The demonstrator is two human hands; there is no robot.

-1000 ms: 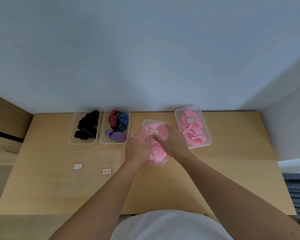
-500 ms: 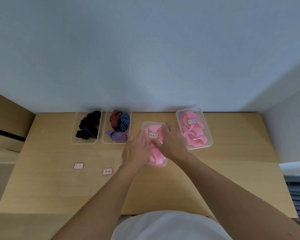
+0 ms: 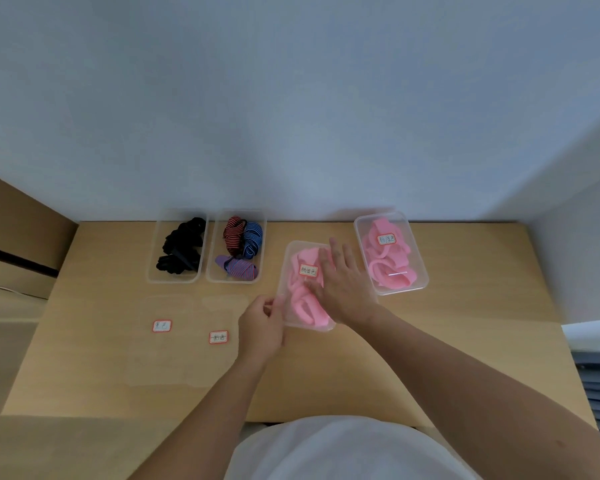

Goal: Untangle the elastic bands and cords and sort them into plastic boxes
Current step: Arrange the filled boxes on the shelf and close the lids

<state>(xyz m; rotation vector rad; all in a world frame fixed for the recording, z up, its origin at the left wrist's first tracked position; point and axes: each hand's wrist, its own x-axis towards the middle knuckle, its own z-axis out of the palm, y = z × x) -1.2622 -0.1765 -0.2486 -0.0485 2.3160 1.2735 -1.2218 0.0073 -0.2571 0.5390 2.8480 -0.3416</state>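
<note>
Red-bordered label on box, handwriting unreadable

Count from here:
- Clear plastic boxes: 4. 2 far left, the black-band box and the striped-band box. 2 right, the near pink box and the far pink box.
- Loose clear lids, faint, near left: 2.
- Red-edged labels: 4. 1 per pink box, 1 per lid: left label, right label.
- Striped bands: 3. 1 red band, 1 blue band, 1 purple band.
- Black bands: 1 tangle, can't split it.
- Pink bands: can't count either.
- Hands: 2, left hand and right hand.
</note>
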